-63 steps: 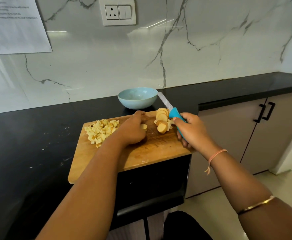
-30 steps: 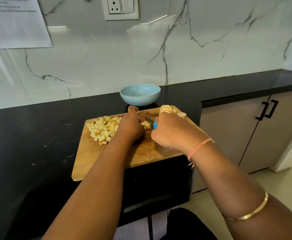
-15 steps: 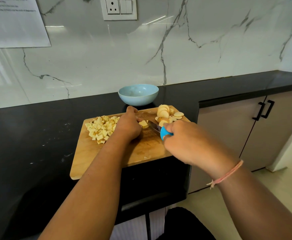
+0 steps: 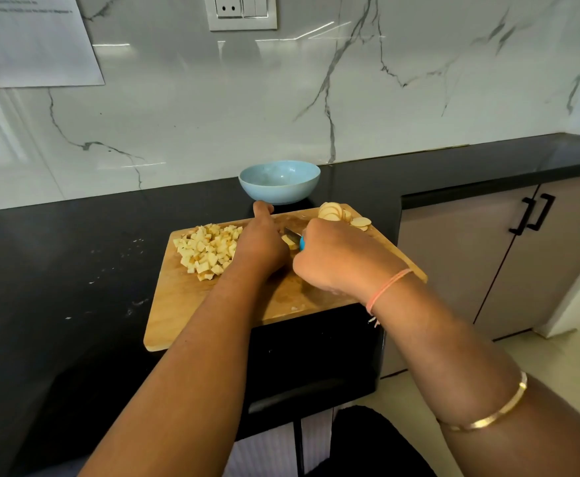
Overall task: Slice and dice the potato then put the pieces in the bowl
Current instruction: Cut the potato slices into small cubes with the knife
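Note:
A wooden cutting board (image 4: 192,304) lies on the black counter. A pile of diced potato (image 4: 206,247) sits on its left part, and a stack of round potato slices (image 4: 333,213) at its far right corner. My left hand (image 4: 261,246) holds down a small stack of potato slices (image 4: 288,239) mid-board, fingers curled over them. My right hand (image 4: 336,263) grips a blue-handled knife (image 4: 297,237), its blade across those slices. Most of the knife is hidden by my hand. A light blue bowl (image 4: 280,182) stands empty just behind the board.
The board overhangs the counter's front edge (image 4: 316,321). A marble wall with a socket plate (image 4: 242,12) and a taped paper (image 4: 30,39) rises behind. Cabinet doors with black handles (image 4: 536,215) stand to the right, below a further stretch of counter.
My right hand has moved the knife forward and left over the slices under my left hand, after drawing back half a second ago. My left hand has stayed in place.

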Motion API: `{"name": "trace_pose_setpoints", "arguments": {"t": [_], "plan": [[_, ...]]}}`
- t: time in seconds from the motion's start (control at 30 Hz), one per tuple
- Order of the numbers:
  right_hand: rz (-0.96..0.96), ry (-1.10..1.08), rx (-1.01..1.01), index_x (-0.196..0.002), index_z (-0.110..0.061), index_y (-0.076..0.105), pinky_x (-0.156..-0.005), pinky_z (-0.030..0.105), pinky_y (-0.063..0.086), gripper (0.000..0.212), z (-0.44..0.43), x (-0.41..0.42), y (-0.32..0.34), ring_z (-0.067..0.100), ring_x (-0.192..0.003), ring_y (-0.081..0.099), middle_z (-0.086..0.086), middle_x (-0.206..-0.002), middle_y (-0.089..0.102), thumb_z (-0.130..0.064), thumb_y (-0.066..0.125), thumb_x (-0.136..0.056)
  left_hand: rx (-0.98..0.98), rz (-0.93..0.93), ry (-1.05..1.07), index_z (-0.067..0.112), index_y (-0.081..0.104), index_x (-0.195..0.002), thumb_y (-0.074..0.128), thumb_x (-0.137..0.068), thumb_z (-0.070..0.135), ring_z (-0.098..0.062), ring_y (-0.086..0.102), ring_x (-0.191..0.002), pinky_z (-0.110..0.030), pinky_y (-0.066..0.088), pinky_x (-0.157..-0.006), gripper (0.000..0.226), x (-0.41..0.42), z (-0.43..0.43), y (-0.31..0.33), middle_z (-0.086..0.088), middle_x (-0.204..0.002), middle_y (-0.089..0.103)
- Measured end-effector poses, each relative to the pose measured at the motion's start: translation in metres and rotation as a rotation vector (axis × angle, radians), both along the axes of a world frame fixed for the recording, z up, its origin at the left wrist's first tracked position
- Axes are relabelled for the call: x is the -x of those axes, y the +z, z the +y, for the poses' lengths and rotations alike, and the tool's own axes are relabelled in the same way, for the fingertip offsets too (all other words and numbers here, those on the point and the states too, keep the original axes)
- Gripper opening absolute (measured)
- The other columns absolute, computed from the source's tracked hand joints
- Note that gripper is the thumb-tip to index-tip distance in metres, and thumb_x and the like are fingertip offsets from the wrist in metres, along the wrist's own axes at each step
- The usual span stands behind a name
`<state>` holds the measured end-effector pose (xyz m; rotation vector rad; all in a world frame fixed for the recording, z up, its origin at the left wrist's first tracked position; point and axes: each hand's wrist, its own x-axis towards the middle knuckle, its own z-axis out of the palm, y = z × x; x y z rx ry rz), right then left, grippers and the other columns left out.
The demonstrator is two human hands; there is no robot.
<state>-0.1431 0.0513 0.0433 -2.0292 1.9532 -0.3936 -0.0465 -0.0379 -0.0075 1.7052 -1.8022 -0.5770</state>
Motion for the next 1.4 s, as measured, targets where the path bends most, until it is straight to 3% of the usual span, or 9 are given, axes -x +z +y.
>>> {"name": "trace_pose_setpoints", "arguments": {"t": [0.1, 0.27, 0.5, 0.7, 0.87, 0.97, 1.1, 1.3, 1.4], "plan": [[0.018, 0.045, -0.027, -0.125, -0.015, 0.050, -0.061, 0.025, 0.038, 0.032, 0.014, 0.004, 0.002, 0.013, -0.073, 0.048, -0.003, -0.074, 0.042, -0.021, 0.044, -0.094, 0.003, 0.004, -0.002, 0.013, 0.022, -0.141, 0.062, -0.085, 0.000, -0.017, 0.057, -0.091, -0.019, 0.038, -0.058, 0.069, -0.001, 0.000, 0.000, -0.008, -0.113, 0.060], [0.051, 0.087, -0.031, -0.136, -0.020, 0.044, -0.078, 0.030, 0.048, 0.039, 0.043, 0.013, -0.003, 0.015, -0.086, 0.054, -0.006, -0.079, 0.045, -0.021, 0.041, -0.097, -0.006, 0.042, -0.010, 0.012, 0.023, -0.141, 0.058, -0.087, -0.004, -0.018, 0.057, -0.095, -0.024, 0.042, -0.071, 0.066, -0.003, 0.000, 0.001, -0.011, -0.112, 0.059], [0.021, 0.041, 0.053, -0.147, -0.024, 0.030, -0.078, 0.030, 0.051, 0.047, 0.037, 0.013, -0.008, 0.014, -0.086, 0.055, -0.009, -0.080, 0.045, -0.028, 0.037, -0.100, -0.034, 0.078, 0.012, 0.013, 0.024, -0.140, 0.058, -0.088, -0.003, -0.017, 0.058, -0.094, -0.019, 0.041, -0.062, 0.064, -0.003, -0.004, 0.000, -0.010, -0.112, 0.059], [0.013, 0.006, 0.002, -0.141, -0.023, 0.040, -0.063, 0.025, 0.042, 0.043, 0.013, 0.000, -0.014, 0.012, -0.077, 0.051, -0.007, -0.077, 0.044, -0.029, 0.040, -0.098, -0.035, 0.082, 0.010, 0.013, 0.026, -0.138, 0.058, -0.088, -0.003, -0.018, 0.058, -0.094, -0.023, 0.044, -0.066, 0.061, -0.004, -0.004, 0.000, -0.011, -0.112, 0.059], [0.024, 0.014, -0.019, -0.120, -0.016, 0.051, -0.066, 0.028, 0.041, 0.028, 0.008, -0.006, 0.001, 0.018, -0.084, 0.050, -0.003, -0.077, 0.041, -0.022, 0.044, -0.094, -0.022, 0.071, -0.001, 0.012, 0.023, -0.140, 0.057, -0.089, 0.002, -0.021, 0.056, -0.092, -0.028, 0.041, -0.069, 0.061, -0.003, -0.003, 0.001, -0.008, -0.110, 0.058], [0.038, 0.023, -0.027, -0.123, -0.012, 0.050, -0.074, 0.030, 0.041, 0.029, 0.004, -0.010, 0.008, 0.022, -0.095, 0.053, -0.001, -0.083, 0.042, -0.019, 0.043, -0.095, -0.001, 0.060, -0.005, 0.009, 0.023, -0.140, 0.052, -0.093, 0.006, -0.020, 0.050, -0.089, -0.029, 0.038, -0.073, 0.056, -0.002, 0.001, 0.004, -0.009, -0.106, 0.053], [0.035, 0.041, -0.051, -0.125, -0.015, 0.050, -0.069, 0.028, 0.040, 0.031, 0.015, 0.000, 0.000, 0.015, -0.081, 0.048, -0.004, -0.075, 0.041, -0.022, 0.044, -0.095, 0.019, 0.024, 0.010, 0.011, 0.023, -0.139, 0.055, -0.089, 0.000, -0.020, 0.057, -0.092, -0.026, 0.041, -0.071, 0.061, -0.001, 0.001, 0.000, -0.011, -0.111, 0.060], [-0.002, 0.052, -0.034, -0.141, -0.022, 0.038, -0.075, 0.029, 0.046, 0.044, 0.040, 0.016, -0.015, 0.012, -0.080, 0.048, -0.008, -0.079, 0.041, -0.024, 0.040, -0.098, 0.020, -0.009, 0.002, 0.012, 0.023, -0.140, 0.055, -0.088, -0.005, -0.019, 0.057, -0.095, -0.026, 0.043, -0.073, 0.063, -0.001, 0.001, 0.002, -0.011, -0.111, 0.059], [-0.060, 0.029, 0.009, -0.149, -0.029, 0.024, -0.079, 0.029, 0.050, 0.052, 0.042, 0.022, -0.019, 0.014, -0.092, 0.054, -0.006, -0.094, 0.050, -0.028, 0.038, -0.099, 0.048, -0.076, -0.013, 0.013, 0.023, -0.139, 0.054, -0.087, -0.005, -0.015, 0.055, -0.082, -0.023, 0.043, -0.064, 0.063, 0.003, 0.005, 0.003, -0.009, -0.104, 0.059]]}}
